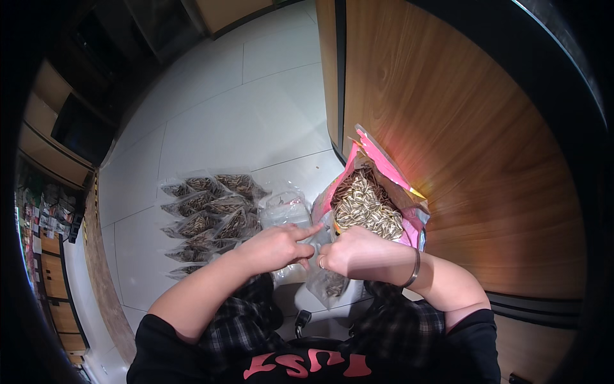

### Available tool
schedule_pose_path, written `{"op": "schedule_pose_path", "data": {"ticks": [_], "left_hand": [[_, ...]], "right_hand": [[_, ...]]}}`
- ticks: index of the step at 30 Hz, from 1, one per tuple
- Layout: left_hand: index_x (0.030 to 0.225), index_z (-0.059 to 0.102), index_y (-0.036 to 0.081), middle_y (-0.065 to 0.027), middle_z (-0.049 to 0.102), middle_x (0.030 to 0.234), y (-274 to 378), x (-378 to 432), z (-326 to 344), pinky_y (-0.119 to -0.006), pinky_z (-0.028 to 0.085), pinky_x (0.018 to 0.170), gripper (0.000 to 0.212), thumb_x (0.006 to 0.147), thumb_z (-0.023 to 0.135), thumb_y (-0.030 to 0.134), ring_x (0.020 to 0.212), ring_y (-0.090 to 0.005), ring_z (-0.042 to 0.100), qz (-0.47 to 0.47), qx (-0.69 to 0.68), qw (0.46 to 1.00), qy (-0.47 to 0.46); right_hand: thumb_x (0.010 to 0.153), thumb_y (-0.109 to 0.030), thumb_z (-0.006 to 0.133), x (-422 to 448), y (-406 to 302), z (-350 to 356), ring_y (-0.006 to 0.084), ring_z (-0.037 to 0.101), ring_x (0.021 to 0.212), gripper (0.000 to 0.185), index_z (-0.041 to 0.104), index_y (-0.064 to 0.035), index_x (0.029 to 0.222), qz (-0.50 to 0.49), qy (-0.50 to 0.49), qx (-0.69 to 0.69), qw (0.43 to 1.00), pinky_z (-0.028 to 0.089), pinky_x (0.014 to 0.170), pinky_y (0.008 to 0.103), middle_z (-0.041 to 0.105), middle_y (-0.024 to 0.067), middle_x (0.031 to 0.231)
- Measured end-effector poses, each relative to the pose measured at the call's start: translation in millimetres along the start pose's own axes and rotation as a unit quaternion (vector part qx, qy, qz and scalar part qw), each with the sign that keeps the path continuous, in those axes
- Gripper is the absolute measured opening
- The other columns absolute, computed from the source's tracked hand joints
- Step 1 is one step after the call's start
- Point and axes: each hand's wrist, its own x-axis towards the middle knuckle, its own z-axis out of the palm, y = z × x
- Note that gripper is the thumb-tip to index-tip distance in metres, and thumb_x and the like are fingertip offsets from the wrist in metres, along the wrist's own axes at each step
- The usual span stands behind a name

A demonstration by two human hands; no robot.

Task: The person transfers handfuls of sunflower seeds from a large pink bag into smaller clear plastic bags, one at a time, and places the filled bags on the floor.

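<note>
Sunflower seeds (367,206) fill a large pink foil bag (381,153) that stands wide at the mouth before me, on the right. Just below its mouth, my right hand (352,252) is closed at the upper part of a small clear plastic bag (331,285) with some seeds in it. My left hand (283,247) is beside the same bag, its index finger stretched toward the bag's top; whether it grips the plastic cannot be told. Several filled clear bags (211,206) stand in rows on the floor to the left. Between them and the pink bag lies a stack of clear plastic bags (288,209).
A wood-grain panel (460,168) rises close on the right, behind the pink bag. Pale floor tiles (249,110) extend ahead. Shelves with packaged goods (48,211) stand at the far left. My knees in plaid cloth (240,317) flank the small bag.
</note>
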Motion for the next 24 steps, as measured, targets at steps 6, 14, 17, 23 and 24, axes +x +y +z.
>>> {"op": "schedule_pose_path", "data": {"ticks": [6,14,17,23,24], "left_hand": [[0.063,0.052,0.005,-0.0118,0.048,0.114,-4.8,-4.3,-19.2,-0.04,0.043,0.079,0.02,0.062,0.064,0.022,0.077,-0.0245,0.057,-0.002,0.091,0.996,-0.013],[0.061,0.048,0.003,-0.0117,0.051,0.109,-9.7,-11.7,-25.7,-0.032,0.047,0.061,0.031,0.061,0.069,0.026,0.068,-0.0268,0.056,-0.06,0.007,0.995,0.081],[0.061,0.046,0.001,-0.0142,0.053,0.103,-8.4,-12.1,-24.3,-0.031,0.048,0.056,0.036,0.059,0.072,0.026,0.063,-0.0257,0.057,-0.087,0.004,0.989,0.118],[0.057,0.041,0.001,-0.0171,0.054,0.096,-6.9,-8.6,-14.3,-0.025,0.047,0.049,0.042,0.056,0.075,0.024,0.059,-0.0196,0.056,-0.057,0.025,0.974,0.216],[0.055,0.039,0.001,-0.0174,0.054,0.096,-8.3,-8.7,-15.1,-0.025,0.047,0.048,0.043,0.055,0.075,0.023,0.059,-0.0185,0.056,-0.038,0.038,0.972,0.227]], "right_hand": [[0.073,-0.013,0.046,-0.4,0.1,8.4,0.0286,0.058,0.068,0.013,0.055,-0.0039,0.072,0.064,-0.071,0.097,0.991,0.047,0.057,0.0364,0.056,0.0098,0.078],[0.067,-0.012,0.05,2.0,26.9,32.1,0.0217,0.053,0.075,0.008,0.052,-0.0048,0.07,0.072,0.203,0.037,0.976,0.046,0.061,0.0312,0.05,0.0058,0.071],[0.065,-0.011,0.05,3.1,34.3,29.8,0.0204,0.052,0.071,0.006,0.05,-0.005,0.066,0.052,0.246,0.004,0.968,0.045,0.059,0.0296,0.048,0.0055,0.068],[0.061,-0.012,0.054,5.4,37.1,31.6,0.0194,0.05,0.067,0.01,0.047,-0.0052,0.064,0.022,0.301,-0.031,0.953,0.044,0.056,0.0291,0.046,0.0047,0.066],[0.06,-0.012,0.055,4.7,37.4,30.2,0.0195,0.051,0.068,0.011,0.048,-0.0051,0.065,0.019,0.302,-0.036,0.953,0.044,0.057,0.0295,0.047,0.0047,0.068]]}}
